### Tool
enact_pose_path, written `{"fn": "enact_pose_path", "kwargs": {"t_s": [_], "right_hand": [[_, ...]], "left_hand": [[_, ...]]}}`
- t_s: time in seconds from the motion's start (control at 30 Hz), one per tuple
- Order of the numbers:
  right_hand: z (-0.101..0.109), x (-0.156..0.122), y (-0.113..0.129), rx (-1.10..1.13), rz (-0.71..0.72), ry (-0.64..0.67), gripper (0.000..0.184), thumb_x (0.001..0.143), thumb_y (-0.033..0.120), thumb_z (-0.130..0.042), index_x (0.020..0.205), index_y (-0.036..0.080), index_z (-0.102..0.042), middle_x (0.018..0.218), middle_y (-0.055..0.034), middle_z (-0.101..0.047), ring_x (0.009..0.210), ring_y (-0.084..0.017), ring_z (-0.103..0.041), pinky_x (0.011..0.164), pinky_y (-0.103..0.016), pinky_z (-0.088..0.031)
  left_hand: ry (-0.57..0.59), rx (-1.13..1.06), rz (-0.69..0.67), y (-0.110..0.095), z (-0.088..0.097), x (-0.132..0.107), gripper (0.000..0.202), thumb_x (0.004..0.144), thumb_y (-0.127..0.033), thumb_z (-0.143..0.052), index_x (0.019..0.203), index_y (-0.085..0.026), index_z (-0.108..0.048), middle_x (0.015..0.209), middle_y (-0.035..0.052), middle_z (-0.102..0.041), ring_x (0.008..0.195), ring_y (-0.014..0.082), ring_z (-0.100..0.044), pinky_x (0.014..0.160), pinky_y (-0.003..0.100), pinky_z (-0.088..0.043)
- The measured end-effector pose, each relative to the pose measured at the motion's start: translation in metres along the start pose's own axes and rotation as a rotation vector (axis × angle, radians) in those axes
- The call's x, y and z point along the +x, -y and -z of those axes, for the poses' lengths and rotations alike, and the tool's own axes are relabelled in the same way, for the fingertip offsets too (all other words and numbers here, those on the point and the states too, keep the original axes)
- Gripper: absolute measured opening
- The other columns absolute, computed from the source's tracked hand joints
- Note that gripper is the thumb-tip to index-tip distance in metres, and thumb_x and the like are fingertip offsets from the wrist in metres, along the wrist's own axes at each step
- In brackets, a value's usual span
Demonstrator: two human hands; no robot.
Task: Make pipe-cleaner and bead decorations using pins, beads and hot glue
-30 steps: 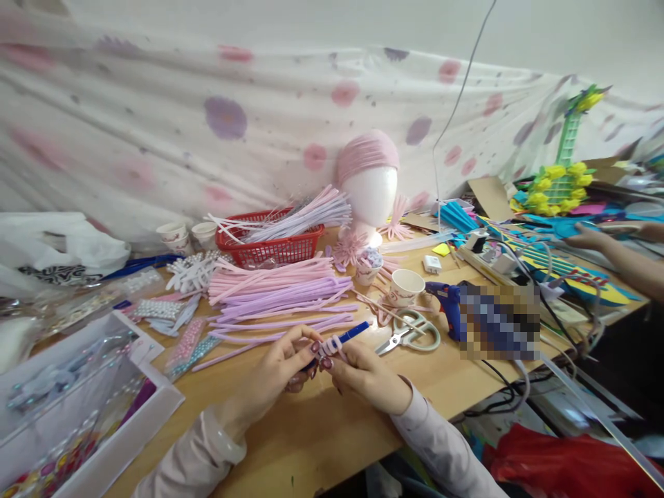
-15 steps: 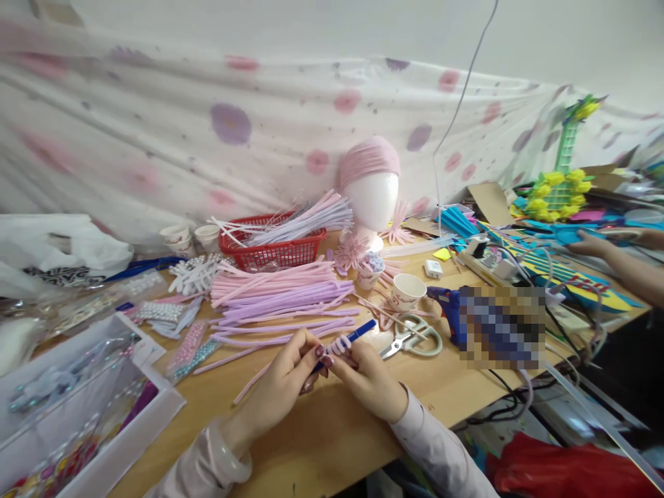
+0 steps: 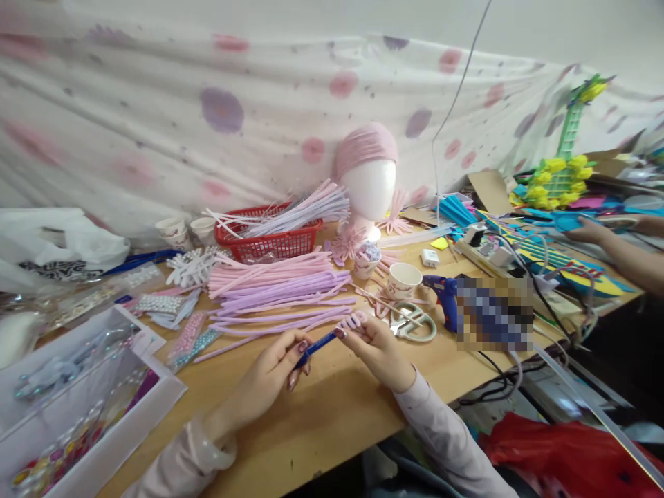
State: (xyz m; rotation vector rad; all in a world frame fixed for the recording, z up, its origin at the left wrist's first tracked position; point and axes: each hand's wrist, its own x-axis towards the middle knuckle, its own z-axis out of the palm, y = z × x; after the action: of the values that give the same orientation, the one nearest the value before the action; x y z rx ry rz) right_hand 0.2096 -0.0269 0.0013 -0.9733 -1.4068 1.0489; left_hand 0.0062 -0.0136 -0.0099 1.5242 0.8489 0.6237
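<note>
A blue pen (image 3: 317,347) slants between my hands above the table. Its lower end is gripped by my left hand (image 3: 267,370), fingers closed around it. My right hand (image 3: 381,354) pinches a pale pink-lilac coil of pipe cleaner (image 3: 353,320) at the pen's upper end; whether the pen tip is still inside the coil is hidden. Behind my hands lie bundles of pink pipe cleaners (image 3: 270,274) and purple pipe cleaners (image 3: 290,295). Scissors with pale handles (image 3: 426,330) rest just beyond my right hand, close to a paper cup (image 3: 404,280).
A white divided box (image 3: 160,394) with beads stands at left. Behind the bundles sit a red basket (image 3: 270,243) and a white mannequin head (image 3: 368,190). A blue glue gun (image 3: 445,297) lies right of the scissors. Another person's hand (image 3: 596,232) is at far right.
The coil, earlier wound around the pen's middle, is now at its upper end in my right hand. My hands have moved apart, the left one down and left with the pen.
</note>
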Motion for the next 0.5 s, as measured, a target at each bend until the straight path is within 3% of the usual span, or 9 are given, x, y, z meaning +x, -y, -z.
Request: {"fn": "enact_pose_path", "kwargs": {"t_s": [0.13,0.27,0.33,0.43,0.5], "right_hand": [[0.011,-0.001,-0.001,-0.027,0.007,-0.019,0.046,0.083,0.056,-0.060,0.064,0.022,-0.037,0.055,0.0079,-0.032,0.047,-0.007,-0.027,0.044,-0.022,-0.025],[0.009,-0.004,-0.006,0.109,-0.182,0.147,0.049,0.082,0.062,-0.057,0.065,0.022,-0.034,0.047,0.0113,-0.027,0.041,-0.005,-0.021,0.039,-0.022,-0.016],[0.005,-0.006,-0.009,0.237,-0.262,0.261,0.049,0.081,0.062,-0.060,0.067,0.022,-0.035,0.045,0.0128,-0.027,0.038,-0.004,-0.020,0.038,-0.020,-0.017],[-0.003,-0.008,-0.011,0.398,-0.357,0.411,0.045,0.077,0.058,-0.067,0.075,0.022,-0.039,0.044,0.0147,-0.031,0.035,-0.004,-0.021,0.036,-0.018,-0.021],[-0.007,-0.010,-0.012,0.466,-0.415,0.516,0.044,0.077,0.056,-0.069,0.078,0.021,-0.042,0.043,0.0149,-0.034,0.034,-0.004,-0.023,0.035,-0.017,-0.022]], "left_hand": [[-0.239,0.385,0.030,0.009,0.024,-0.013,0.027,0.093,-0.042,-0.040,0.098,-0.020,-0.055,0.078,0.0020,-0.058,0.072,0.0185,-0.056,0.072,0.033,-0.044],[-0.477,0.728,-0.102,0.010,0.032,-0.016,0.017,0.087,-0.029,-0.048,0.094,-0.019,-0.060,0.099,0.0105,-0.062,0.100,0.0300,-0.055,0.092,0.047,-0.040],[-0.434,0.755,-0.181,0.005,0.027,-0.013,0.024,0.086,-0.030,-0.052,0.106,-0.020,-0.062,0.109,0.0110,-0.061,0.107,0.0303,-0.052,0.098,0.048,-0.037],[-0.141,0.559,-0.189,-0.010,0.015,-0.004,0.042,0.086,-0.035,-0.059,0.128,-0.028,-0.055,0.112,0.0062,-0.060,0.102,0.0231,-0.053,0.094,0.038,-0.041],[0.024,0.417,-0.200,-0.017,0.008,0.003,0.047,0.085,-0.038,-0.062,0.131,-0.031,-0.054,0.105,0.0037,-0.060,0.092,0.0192,-0.053,0.087,0.032,-0.042]]}}
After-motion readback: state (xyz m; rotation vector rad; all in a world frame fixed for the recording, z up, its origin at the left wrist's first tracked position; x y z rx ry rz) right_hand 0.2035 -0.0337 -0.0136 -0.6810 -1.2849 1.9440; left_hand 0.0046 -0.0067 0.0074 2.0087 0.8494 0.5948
